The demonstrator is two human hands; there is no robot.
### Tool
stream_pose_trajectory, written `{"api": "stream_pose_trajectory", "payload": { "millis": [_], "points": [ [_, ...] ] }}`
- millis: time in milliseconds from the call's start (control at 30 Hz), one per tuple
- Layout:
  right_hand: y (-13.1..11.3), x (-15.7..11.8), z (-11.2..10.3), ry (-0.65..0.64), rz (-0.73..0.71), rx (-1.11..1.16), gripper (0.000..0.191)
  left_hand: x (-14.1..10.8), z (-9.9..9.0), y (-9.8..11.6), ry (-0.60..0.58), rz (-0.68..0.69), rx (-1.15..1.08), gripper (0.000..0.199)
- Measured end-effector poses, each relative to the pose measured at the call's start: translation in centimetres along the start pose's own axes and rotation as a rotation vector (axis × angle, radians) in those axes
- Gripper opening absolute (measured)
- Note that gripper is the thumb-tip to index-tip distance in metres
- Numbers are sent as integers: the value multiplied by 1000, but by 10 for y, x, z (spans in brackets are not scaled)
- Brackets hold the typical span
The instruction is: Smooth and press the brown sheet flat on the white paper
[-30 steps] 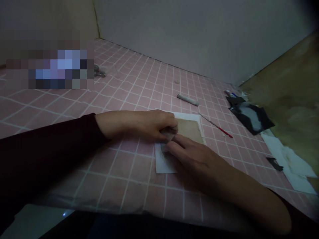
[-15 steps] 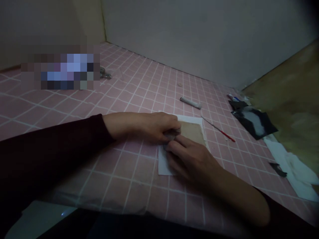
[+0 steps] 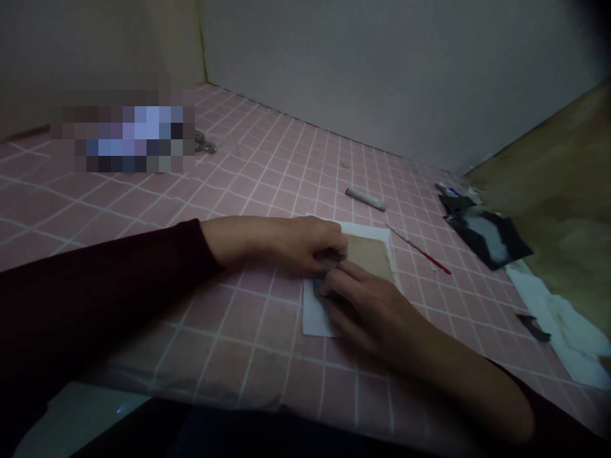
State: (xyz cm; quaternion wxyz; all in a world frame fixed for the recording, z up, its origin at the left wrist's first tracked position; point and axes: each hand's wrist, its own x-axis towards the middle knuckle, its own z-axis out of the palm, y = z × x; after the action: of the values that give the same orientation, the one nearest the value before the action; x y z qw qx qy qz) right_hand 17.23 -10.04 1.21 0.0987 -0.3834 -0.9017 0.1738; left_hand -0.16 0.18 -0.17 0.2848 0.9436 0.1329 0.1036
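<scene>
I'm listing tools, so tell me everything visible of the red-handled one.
The red-handled tool is slender, with a thin dark shaft that looks metallic. It lies on the pink checked cover, red end toward the lower right, thin end by a corner of the white paper; whether they touch is unclear. The left hand and right hand don't touch it.

The left arm (image 3: 119, 286) extends from the left side, almost level, and the left hand (image 3: 305, 243) has its back upward and its fingers curled. The right arm (image 3: 458, 362) slants from the lower right; the right hand (image 3: 370, 299) bends toward the left one. Their fingertips are close, partly hidden.
</scene>
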Motion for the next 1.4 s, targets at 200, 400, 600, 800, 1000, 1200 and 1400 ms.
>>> {"api": "stream_pose_trajectory", "payload": {
  "millis": [200,400,600,800,1000,1200,1400],
  "points": [
    [0,1,1,29,32,33,16,0,0,2,6,-3,-2,2],
    [0,4,4,43,37,40,17,1,0,1,-10,-13,17,3],
    [3,3,9,77,63,17,13,0,0,1,-11,-4,10,9],
    [4,5,9,100,46,0,14,0,0,1,-8,-8,4,10],
    [4,4,6,81,15,-18,14,0,-1,3,-10,-10,2,11],
    [3,1,-4,-5,9,61,8,-1,-1,4,-11,-22,-11,6],
    [6,-2,-19,-63,151,378,10,-1,-2,4,-21,-10,-33,5]
  ]
}}
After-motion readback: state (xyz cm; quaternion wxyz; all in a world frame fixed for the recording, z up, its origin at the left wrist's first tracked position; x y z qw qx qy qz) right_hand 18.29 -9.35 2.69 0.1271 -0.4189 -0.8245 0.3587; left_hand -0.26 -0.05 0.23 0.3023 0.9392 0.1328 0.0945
